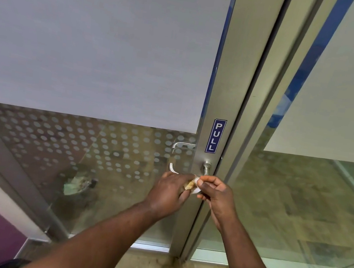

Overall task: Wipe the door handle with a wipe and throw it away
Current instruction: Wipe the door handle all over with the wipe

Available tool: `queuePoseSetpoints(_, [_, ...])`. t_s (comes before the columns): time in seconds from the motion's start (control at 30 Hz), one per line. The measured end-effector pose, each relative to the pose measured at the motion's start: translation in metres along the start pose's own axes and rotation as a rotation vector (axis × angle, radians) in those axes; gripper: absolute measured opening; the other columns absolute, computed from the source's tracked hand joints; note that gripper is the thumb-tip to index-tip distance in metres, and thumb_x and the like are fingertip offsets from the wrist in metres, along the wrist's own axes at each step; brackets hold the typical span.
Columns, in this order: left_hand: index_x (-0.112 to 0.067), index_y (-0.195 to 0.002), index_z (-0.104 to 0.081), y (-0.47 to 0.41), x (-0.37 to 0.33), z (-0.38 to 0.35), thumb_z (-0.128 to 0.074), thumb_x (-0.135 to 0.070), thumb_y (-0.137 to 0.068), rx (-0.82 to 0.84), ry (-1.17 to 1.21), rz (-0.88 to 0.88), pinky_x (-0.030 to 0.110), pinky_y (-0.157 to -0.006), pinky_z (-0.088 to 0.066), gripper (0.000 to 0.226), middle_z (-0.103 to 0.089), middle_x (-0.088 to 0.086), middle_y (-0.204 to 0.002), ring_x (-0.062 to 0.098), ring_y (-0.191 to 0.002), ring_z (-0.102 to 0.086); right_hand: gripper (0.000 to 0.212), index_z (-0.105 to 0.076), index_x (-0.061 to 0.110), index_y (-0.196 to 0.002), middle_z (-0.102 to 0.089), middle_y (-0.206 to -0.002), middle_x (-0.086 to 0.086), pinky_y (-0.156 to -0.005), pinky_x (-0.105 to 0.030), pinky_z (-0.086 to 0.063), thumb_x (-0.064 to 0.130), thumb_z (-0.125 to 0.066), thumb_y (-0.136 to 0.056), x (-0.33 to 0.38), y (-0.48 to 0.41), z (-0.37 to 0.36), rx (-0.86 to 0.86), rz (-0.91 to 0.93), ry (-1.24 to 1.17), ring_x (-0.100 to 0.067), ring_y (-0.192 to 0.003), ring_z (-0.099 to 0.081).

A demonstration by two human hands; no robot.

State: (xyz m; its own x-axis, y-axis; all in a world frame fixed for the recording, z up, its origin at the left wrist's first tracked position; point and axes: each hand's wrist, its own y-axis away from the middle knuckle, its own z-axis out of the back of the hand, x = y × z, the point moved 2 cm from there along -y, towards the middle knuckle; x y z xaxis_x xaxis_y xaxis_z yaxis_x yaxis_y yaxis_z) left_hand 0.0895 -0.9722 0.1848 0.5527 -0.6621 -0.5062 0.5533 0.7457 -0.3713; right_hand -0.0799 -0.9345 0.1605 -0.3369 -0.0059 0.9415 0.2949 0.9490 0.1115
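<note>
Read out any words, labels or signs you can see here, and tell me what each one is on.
"PULL": white letters stacked top to bottom on a blue sticker, stuck on the metal door frame just above the handle.

No other text shows. The wipe held between the left hand and the right hand carries no print that can be read.

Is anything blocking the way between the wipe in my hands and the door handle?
Nothing visible. Both hands, left and right, hold the wipe just below the door handle, with only open space between.
</note>
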Motion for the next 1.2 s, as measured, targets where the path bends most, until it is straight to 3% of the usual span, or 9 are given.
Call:
queuePoseSetpoints(0.13, [-0.028, -0.127, -0.065, -0.004, -0.003, -0.003, -0.065, -0.015, -0.091, 0.019, 0.231, 0.192, 0.033, -0.090, -0.054, 0.038, -0.074, -0.003, -0.113, 0.018, -0.102, -0.068, 0.046, -0.067, 0.010, -0.122, -0.075, -0.103, -0.009, -0.067, -0.027, -0.057, -0.005, -0.074, -0.080, 0.002, -0.002, 0.004, 0.116, -0.019, -0.071, -0.019, -0.086, -0.070])
queuePoseSetpoints(0.2, [-0.030, -0.123, -0.065, -0.007, -0.005, -0.005, -0.065, -0.011, -0.091, 0.024, 0.352, 0.254, 0.032, -0.089, -0.056, 0.037, -0.074, -0.008, -0.107, 0.010, -0.097, -0.069, 0.051, -0.068, 0.015, -0.127, -0.075, -0.110, -0.009, -0.072, -0.028, -0.056, 0.002, -0.078, -0.078, 0.002, -0.003, 0.002, 0.169, -0.042, -0.014, -0.016, -0.092, -0.069])
queuePoseSetpoints(0.3, [-0.030, -0.122, -0.064, -0.010, -0.003, -0.008, -0.067, -0.013, -0.092, -0.010, 0.439, 0.311, 0.026, -0.086, -0.055, 0.035, -0.072, -0.013, -0.104, -0.003, -0.095, -0.066, 0.033, -0.076, 0.015, -0.107, -0.075, -0.101, -0.011, -0.076, -0.032, -0.054, 0.022, -0.083, -0.075, 0.001, -0.003, 0.000, 0.174, -0.057, 0.075, -0.020, -0.090, -0.066])
queuePoseSetpoints(0.37, [-0.033, -0.123, -0.062, -0.011, 0.001, -0.008, -0.069, -0.021, -0.092, -0.028, 0.407, 0.330, 0.023, -0.083, -0.053, 0.034, -0.071, -0.015, -0.104, -0.006, -0.095, -0.065, 0.020, -0.077, 0.016, -0.092, -0.075, -0.093, -0.010, -0.073, -0.032, -0.057, 0.024, -0.083, -0.076, 0.001, -0.004, 0.000, 0.143, -0.064, 0.083, -0.020, -0.084, -0.067])
queuePoseSetpoints(0.5, [-0.033, -0.128, -0.059, -0.008, 0.010, -0.005, -0.073, -0.030, -0.091, -0.073, 0.302, 0.348, 0.025, -0.085, -0.053, 0.040, -0.068, -0.015, -0.107, -0.002, -0.097, -0.064, 0.012, -0.068, 0.008, -0.087, -0.076, -0.089, -0.016, -0.059, -0.032, -0.061, 0.009, -0.079, -0.085, 0.005, -0.011, 0.005, -0.135, 0.039, 0.153, -0.027, -0.076, -0.074])
queuePoseSetpoints(0.63, [-0.036, -0.128, -0.058, 0.000, 0.019, 0.001, -0.069, -0.034, -0.094, -0.101, 0.225, 0.362, 0.025, -0.080, -0.051, 0.037, -0.065, -0.020, -0.106, -0.004, -0.094, -0.060, 0.012, -0.071, 0.023, -0.083, -0.073, -0.081, 0.005, -0.061, -0.019, -0.049, 0.013, -0.077, -0.084, 0.018, -0.016, 0.020, -0.472, 0.308, 0.592, -0.013, -0.073, -0.068])
queuePoseSetpoints(0.9, [-0.032, -0.130, -0.058, 0.011, 0.026, 0.009, -0.064, -0.033, -0.097, -0.083, 0.110, 0.320, 0.028, -0.080, -0.053, 0.034, -0.061, -0.020, -0.116, -0.003, -0.093, -0.059, 0.024, -0.074, 0.012, -0.114, -0.067, -0.104, -0.004, -0.083, -0.029, -0.050, 0.010, -0.062, -0.093, 0.010, -0.030, 0.006, -0.296, 0.414, 0.957, -0.022, -0.092, -0.066])
queuePoseSetpoints(1.1, [-0.030, -0.126, -0.059, 0.018, 0.038, 0.013, -0.064, -0.030, -0.096, -0.096, 0.054, 0.307, 0.031, -0.082, -0.053, 0.031, -0.062, -0.016, -0.119, 0.003, -0.094, -0.062, 0.038, -0.077, 0.013, -0.108, -0.058, -0.098, 0.010, -0.081, -0.013, -0.042, -0.007, -0.056, -0.083, 0.003, -0.027, 0.003, -0.227, 0.457, 1.004, -0.017, -0.091, -0.064])
queuePoseSetpoints(1.2, [-0.027, -0.131, -0.058, 0.020, 0.046, 0.016, -0.063, -0.030, -0.097, -0.124, 0.030, 0.338, 0.035, -0.090, -0.052, 0.035, -0.062, -0.012, -0.125, 0.009, -0.101, -0.063, 0.039, -0.079, 0.021, -0.105, -0.066, -0.098, 0.009, -0.087, -0.023, -0.038, -0.005, -0.064, -0.080, 0.000, -0.018, -0.003, -0.173, 0.576, 1.146, -0.017, -0.098, -0.060])
